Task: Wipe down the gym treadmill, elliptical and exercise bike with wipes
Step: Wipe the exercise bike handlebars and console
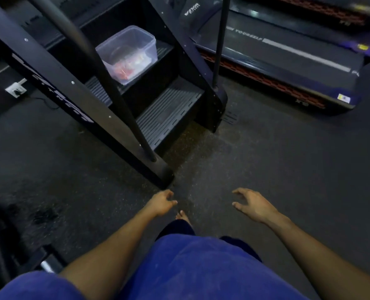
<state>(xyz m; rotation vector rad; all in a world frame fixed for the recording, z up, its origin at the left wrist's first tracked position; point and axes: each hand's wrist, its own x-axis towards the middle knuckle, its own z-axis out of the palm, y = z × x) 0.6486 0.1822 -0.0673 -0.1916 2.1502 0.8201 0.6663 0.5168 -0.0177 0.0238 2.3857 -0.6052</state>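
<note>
A clear plastic tub (134, 43) with a red-and-white packet inside sits on the upper step of a black stair machine (168, 109) ahead of me. A treadmill (298, 59) with a dark belt and a grey stripe lies at the upper right. My left hand (161, 202) hangs low in the middle with loosely curled fingers and holds nothing. My right hand (252, 203) is beside it, fingers spread and relaxed, also empty. Both hands are well short of the tub and above the floor.
Dark speckled rubber floor (266, 159) stretches between the stair machine and the treadmill. The machine's black handrail post (123, 113) and side panel slant across the left. A wall socket (16, 89) sits at far left. My bare foot (183, 216) shows below my hands.
</note>
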